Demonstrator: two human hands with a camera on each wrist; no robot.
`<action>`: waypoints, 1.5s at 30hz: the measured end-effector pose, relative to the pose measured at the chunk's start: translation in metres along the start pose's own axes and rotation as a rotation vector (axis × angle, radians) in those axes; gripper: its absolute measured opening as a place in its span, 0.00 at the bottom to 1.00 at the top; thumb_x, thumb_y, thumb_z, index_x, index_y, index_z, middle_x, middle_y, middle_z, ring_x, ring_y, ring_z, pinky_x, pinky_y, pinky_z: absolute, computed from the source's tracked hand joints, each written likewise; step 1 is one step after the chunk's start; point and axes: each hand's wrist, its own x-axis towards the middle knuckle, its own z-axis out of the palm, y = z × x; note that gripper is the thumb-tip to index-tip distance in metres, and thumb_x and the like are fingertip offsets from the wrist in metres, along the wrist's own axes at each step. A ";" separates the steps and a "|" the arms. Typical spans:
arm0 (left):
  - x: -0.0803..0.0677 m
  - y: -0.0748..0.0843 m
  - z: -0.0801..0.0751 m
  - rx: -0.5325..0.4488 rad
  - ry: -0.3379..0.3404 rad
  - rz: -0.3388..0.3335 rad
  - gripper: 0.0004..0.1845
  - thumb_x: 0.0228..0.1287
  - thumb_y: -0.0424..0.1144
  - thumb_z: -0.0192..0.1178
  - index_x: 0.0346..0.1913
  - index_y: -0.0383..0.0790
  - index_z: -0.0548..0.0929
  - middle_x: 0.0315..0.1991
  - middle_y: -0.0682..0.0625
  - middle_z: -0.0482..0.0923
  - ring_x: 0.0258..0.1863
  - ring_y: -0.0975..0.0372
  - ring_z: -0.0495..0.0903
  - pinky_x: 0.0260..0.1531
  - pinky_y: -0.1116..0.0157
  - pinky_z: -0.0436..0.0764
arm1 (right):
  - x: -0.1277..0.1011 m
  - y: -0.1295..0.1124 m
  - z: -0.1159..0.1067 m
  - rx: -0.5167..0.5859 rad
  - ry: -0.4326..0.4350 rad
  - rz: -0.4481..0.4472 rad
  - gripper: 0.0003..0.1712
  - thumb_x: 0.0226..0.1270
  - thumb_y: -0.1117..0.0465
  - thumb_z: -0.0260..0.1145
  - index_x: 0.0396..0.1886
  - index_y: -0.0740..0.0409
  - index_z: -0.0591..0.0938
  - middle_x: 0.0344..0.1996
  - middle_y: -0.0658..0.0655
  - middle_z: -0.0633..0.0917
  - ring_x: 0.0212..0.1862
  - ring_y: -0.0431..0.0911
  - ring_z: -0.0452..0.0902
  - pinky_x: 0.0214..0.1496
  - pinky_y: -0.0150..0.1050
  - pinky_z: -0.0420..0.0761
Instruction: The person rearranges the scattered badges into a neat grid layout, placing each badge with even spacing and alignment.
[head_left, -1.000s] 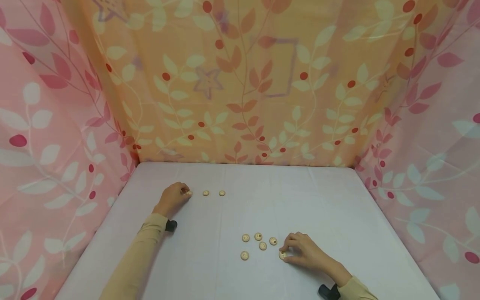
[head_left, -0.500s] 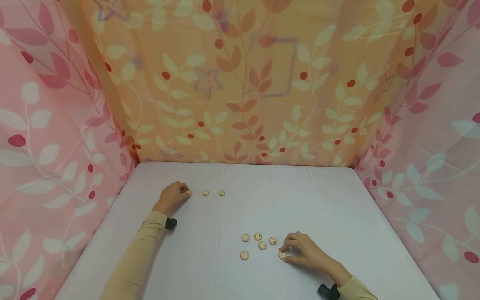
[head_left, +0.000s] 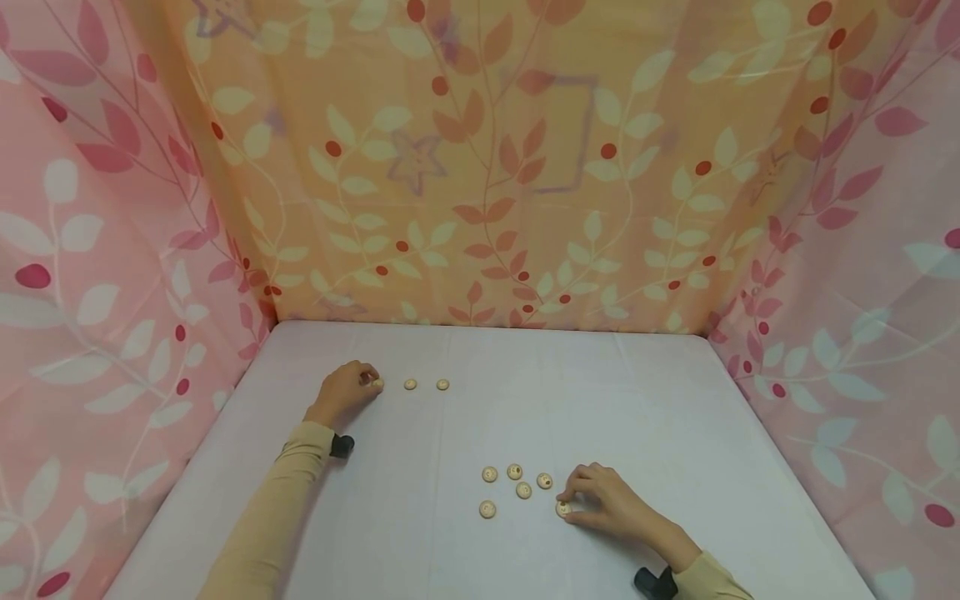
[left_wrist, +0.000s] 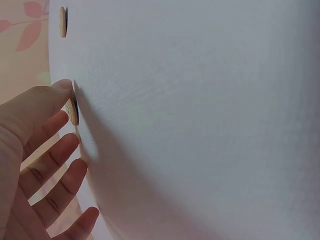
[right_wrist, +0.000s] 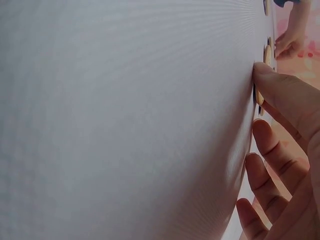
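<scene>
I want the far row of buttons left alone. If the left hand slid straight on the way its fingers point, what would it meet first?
Beyond the button under its fingertips, the left hand would probably meet the middle button first, then the last one.

Your head camera looks forward and down from above the near edge of the table, taking in the whole white top, both forearms and the leaf-print curtain behind and at the sides. Your left wrist camera sits very close to the cloth, skimming along it past your left hand to a button seen edge-on. Your right wrist camera does likewise beside your right hand. Each wrist view shares its hand and its button with the head view.
</scene>
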 end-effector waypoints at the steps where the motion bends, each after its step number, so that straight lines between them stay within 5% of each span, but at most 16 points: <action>1: 0.000 0.000 0.000 0.000 -0.001 0.000 0.13 0.56 0.43 0.64 0.41 0.41 0.82 0.35 0.46 0.78 0.37 0.55 0.76 0.39 0.55 0.72 | 0.000 0.000 0.000 0.000 0.000 0.003 0.09 0.52 0.45 0.69 0.34 0.34 0.80 0.36 0.34 0.75 0.40 0.33 0.68 0.42 0.39 0.68; 19: -0.013 0.022 0.004 0.070 0.000 0.037 0.15 0.51 0.44 0.68 0.42 0.43 0.83 0.36 0.49 0.80 0.36 0.55 0.78 0.36 0.54 0.74 | 0.001 0.001 0.003 -0.011 0.006 -0.014 0.09 0.53 0.45 0.68 0.34 0.34 0.80 0.36 0.34 0.76 0.39 0.33 0.68 0.41 0.38 0.68; 29: -0.025 0.037 0.009 0.119 0.018 0.146 0.13 0.50 0.44 0.69 0.40 0.45 0.84 0.35 0.49 0.80 0.34 0.55 0.77 0.32 0.55 0.73 | -0.001 0.000 0.004 -0.014 0.034 -0.034 0.09 0.51 0.45 0.70 0.34 0.33 0.81 0.36 0.34 0.76 0.39 0.32 0.68 0.39 0.36 0.67; 45: -0.044 0.083 0.025 0.176 0.015 0.298 0.12 0.48 0.46 0.70 0.36 0.48 0.85 0.34 0.53 0.81 0.32 0.59 0.78 0.31 0.60 0.74 | -0.001 0.000 0.001 -0.016 -0.008 0.010 0.10 0.51 0.45 0.70 0.33 0.33 0.80 0.36 0.33 0.75 0.40 0.32 0.68 0.42 0.38 0.69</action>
